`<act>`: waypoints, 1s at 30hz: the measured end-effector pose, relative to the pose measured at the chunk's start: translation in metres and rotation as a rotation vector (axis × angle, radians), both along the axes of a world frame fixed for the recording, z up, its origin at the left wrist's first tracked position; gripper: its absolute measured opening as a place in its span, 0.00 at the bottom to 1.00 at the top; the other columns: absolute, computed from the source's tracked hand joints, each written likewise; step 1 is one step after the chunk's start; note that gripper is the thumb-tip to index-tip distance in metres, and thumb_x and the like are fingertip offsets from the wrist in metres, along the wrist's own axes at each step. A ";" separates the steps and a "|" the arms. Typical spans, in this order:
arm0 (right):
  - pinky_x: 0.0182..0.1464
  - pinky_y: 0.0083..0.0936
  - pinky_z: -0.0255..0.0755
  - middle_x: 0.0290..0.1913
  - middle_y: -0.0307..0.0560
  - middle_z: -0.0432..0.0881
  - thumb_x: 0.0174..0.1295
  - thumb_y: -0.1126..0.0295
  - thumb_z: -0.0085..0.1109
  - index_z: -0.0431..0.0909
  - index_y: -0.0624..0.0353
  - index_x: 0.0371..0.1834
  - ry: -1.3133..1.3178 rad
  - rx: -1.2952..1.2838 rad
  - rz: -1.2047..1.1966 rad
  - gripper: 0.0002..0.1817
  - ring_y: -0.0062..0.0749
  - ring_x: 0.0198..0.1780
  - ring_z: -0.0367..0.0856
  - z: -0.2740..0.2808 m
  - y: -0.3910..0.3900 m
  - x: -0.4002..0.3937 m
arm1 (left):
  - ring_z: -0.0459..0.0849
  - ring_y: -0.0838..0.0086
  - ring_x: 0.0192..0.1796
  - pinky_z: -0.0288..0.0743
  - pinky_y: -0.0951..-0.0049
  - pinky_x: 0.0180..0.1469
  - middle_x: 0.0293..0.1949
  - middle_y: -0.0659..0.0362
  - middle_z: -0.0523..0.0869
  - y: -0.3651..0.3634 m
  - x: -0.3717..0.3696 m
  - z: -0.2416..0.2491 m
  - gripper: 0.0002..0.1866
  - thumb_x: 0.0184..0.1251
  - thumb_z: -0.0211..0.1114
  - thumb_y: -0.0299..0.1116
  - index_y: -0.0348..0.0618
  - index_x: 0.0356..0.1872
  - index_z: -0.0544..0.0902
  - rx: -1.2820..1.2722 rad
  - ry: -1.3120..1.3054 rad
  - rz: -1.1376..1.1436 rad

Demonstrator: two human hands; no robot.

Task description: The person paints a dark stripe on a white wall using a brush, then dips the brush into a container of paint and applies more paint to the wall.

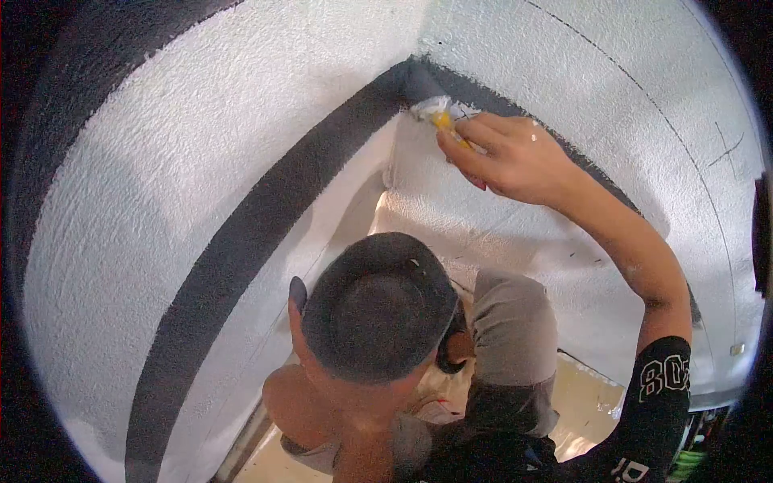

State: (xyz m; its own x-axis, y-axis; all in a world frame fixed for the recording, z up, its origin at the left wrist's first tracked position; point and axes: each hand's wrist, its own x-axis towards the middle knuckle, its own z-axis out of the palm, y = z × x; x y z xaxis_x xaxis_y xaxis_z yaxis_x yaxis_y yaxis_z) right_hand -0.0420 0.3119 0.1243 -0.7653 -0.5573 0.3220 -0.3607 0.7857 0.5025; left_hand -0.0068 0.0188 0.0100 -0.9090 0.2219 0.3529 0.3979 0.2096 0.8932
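Note:
My right hand (515,157) is raised to the wall with its fingers pinched round the yellow handle of a paintbrush (440,119). The brush's whitish head meets the wall just under the peak of a dark grey stripe (241,229), where the stripe borders white. Lower down, my left hand (346,414) grips a dark round container (374,318) from below, its thumb up along the left side. The inside of the container looks dark, with a small pale spot near its upper right rim.
Rough white wall (153,177) curves around on both sides, with a dark painted area at the upper left. Thin dark lines and a cross mark (727,145) run on the right part. My grey-clad leg (515,326) and a tan floor (592,398) lie below.

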 end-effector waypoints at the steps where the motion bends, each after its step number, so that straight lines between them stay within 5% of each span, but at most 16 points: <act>1: 0.29 0.29 0.79 0.34 0.39 0.75 0.52 0.68 0.61 0.77 0.57 0.50 0.000 -0.015 0.026 0.19 0.31 0.34 0.80 -0.004 0.001 -0.002 | 0.80 0.56 0.60 0.66 0.56 0.71 0.58 0.48 0.80 -0.002 -0.002 0.003 0.59 0.39 0.84 0.51 0.33 0.71 0.60 -0.069 0.081 0.037; 3: 0.29 0.29 0.79 0.34 0.39 0.75 0.53 0.68 0.61 0.77 0.57 0.50 -0.002 -0.035 0.053 0.19 0.31 0.34 0.80 -0.006 -0.002 -0.003 | 0.79 0.56 0.59 0.73 0.59 0.65 0.59 0.48 0.78 -0.001 0.000 -0.006 0.59 0.33 0.88 0.48 0.34 0.68 0.65 -0.144 0.160 0.075; 5: 0.28 0.29 0.78 0.33 0.39 0.75 0.53 0.68 0.61 0.77 0.57 0.51 0.009 -0.021 0.040 0.20 0.31 0.34 0.79 0.002 -0.008 0.002 | 0.78 0.55 0.61 0.72 0.59 0.66 0.60 0.46 0.77 0.009 0.007 -0.037 0.59 0.34 0.88 0.49 0.33 0.68 0.65 0.375 -0.092 0.366; 6: 0.28 0.29 0.78 0.33 0.39 0.75 0.53 0.68 0.61 0.77 0.57 0.51 0.007 -0.021 0.038 0.20 0.31 0.34 0.79 0.006 -0.009 0.003 | 0.78 0.55 0.61 0.72 0.59 0.66 0.60 0.46 0.77 0.007 0.003 -0.021 0.59 0.34 0.88 0.49 0.33 0.68 0.65 0.376 -0.095 0.364; 8: 0.28 0.27 0.77 0.38 0.40 0.79 0.53 0.69 0.68 0.78 0.58 0.54 -0.003 0.004 0.023 0.23 0.30 0.34 0.81 0.011 -0.012 0.004 | 0.77 0.54 0.63 0.69 0.57 0.69 0.61 0.46 0.77 0.000 -0.006 0.023 0.59 0.35 0.88 0.51 0.33 0.68 0.65 -0.284 0.288 -0.041; 11: 0.29 0.30 0.78 0.33 0.39 0.74 0.53 0.68 0.61 0.76 0.57 0.52 0.035 0.013 0.013 0.21 0.31 0.34 0.79 0.004 -0.010 0.005 | 0.76 0.53 0.64 0.68 0.56 0.70 0.62 0.45 0.76 0.000 0.001 -0.005 0.58 0.35 0.87 0.52 0.33 0.67 0.66 -0.051 0.159 0.074; 15: 0.29 0.30 0.79 0.33 0.40 0.75 0.54 0.67 0.60 0.77 0.58 0.51 0.025 -0.017 -0.057 0.20 0.31 0.35 0.80 -0.002 -0.001 0.018 | 0.75 0.53 0.65 0.67 0.56 0.70 0.63 0.46 0.76 0.002 0.002 -0.008 0.58 0.35 0.87 0.52 0.34 0.68 0.65 -0.091 0.250 0.134; 17: 0.30 0.30 0.79 0.34 0.40 0.75 0.55 0.67 0.60 0.78 0.58 0.49 0.006 0.003 -0.085 0.18 0.32 0.35 0.80 -0.001 -0.004 0.027 | 0.75 0.54 0.68 0.54 0.50 0.79 0.63 0.44 0.75 0.001 0.004 0.009 0.60 0.47 0.78 0.53 0.35 0.75 0.51 -0.010 0.037 -0.013; 20: 0.30 0.29 0.79 0.34 0.41 0.75 0.54 0.67 0.61 0.78 0.59 0.48 0.046 0.005 0.007 0.18 0.32 0.35 0.80 -0.001 -0.010 0.028 | 0.74 0.55 0.68 0.49 0.52 0.80 0.64 0.48 0.75 0.000 -0.004 0.012 0.55 0.49 0.78 0.53 0.37 0.73 0.58 -0.271 0.251 -0.002; 24: 0.30 0.28 0.79 0.34 0.40 0.75 0.54 0.67 0.61 0.78 0.59 0.48 0.004 0.024 -0.080 0.18 0.31 0.35 0.80 0.000 0.002 0.025 | 0.73 0.56 0.69 0.45 0.51 0.81 0.63 0.50 0.76 0.012 -0.008 0.004 0.50 0.51 0.76 0.54 0.40 0.71 0.63 -0.059 0.023 -0.102; 26: 0.29 0.27 0.79 0.34 0.40 0.75 0.53 0.68 0.61 0.78 0.59 0.48 -0.010 0.104 -0.145 0.18 0.31 0.34 0.79 0.003 0.001 0.035 | 0.78 0.56 0.61 0.74 0.60 0.65 0.61 0.46 0.77 0.018 -0.009 -0.037 0.59 0.35 0.88 0.49 0.35 0.68 0.63 0.255 0.123 0.079; 30: 0.29 0.27 0.78 0.33 0.39 0.74 0.53 0.68 0.61 0.78 0.60 0.48 -0.016 0.078 -0.194 0.18 0.30 0.34 0.79 0.016 -0.015 0.052 | 0.78 0.56 0.61 0.75 0.60 0.64 0.61 0.45 0.77 0.003 -0.011 -0.020 0.58 0.35 0.88 0.47 0.34 0.68 0.63 -0.079 0.318 0.091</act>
State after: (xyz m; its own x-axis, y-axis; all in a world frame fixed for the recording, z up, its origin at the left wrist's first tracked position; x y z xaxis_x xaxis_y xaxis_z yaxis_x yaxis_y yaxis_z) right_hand 0.0101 0.2973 0.1401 -0.8654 -0.4217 0.2705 -0.2149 0.8002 0.5599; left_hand -0.0173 0.0214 -0.0101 -0.7738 0.1825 0.6066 0.6301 0.3206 0.7073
